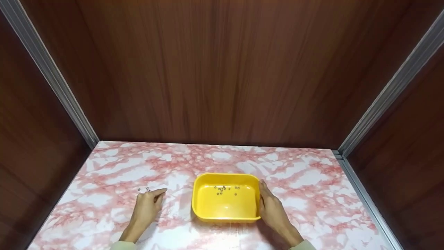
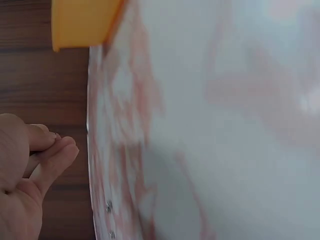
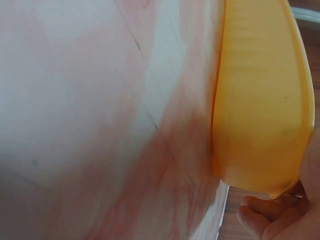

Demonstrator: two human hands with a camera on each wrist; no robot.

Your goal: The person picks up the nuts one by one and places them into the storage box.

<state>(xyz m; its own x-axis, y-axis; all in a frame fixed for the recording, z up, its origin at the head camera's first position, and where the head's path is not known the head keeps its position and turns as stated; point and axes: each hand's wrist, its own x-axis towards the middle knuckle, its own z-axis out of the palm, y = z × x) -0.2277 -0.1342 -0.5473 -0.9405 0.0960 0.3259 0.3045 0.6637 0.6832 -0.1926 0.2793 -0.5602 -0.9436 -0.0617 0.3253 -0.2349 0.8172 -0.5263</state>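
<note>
A yellow plastic tub (image 1: 226, 208) stands on the marbled table with several small silvery beads (image 1: 222, 189) spread over its floor. My right hand (image 1: 275, 210) grips the tub's right end; in the right wrist view its fingers (image 3: 255, 212) curl at the rim beside the tub's outer wall (image 3: 265, 100). To the left of the tub, my left hand (image 1: 147, 205) is over the table, its thumb and fingers brought together. The left wrist view shows a tiny glinting bead (image 2: 56, 135) pinched at the fingertips, mostly hidden. Loose beads (image 1: 147, 188) lie just beyond the left knuckles.
The table (image 1: 298, 173) has a pink and white marbled top. A brown wood-grain panel (image 1: 215, 76) rises behind it, with similar panels on both sides. Metal rails (image 1: 59, 76) run along the corners and the table's right edge.
</note>
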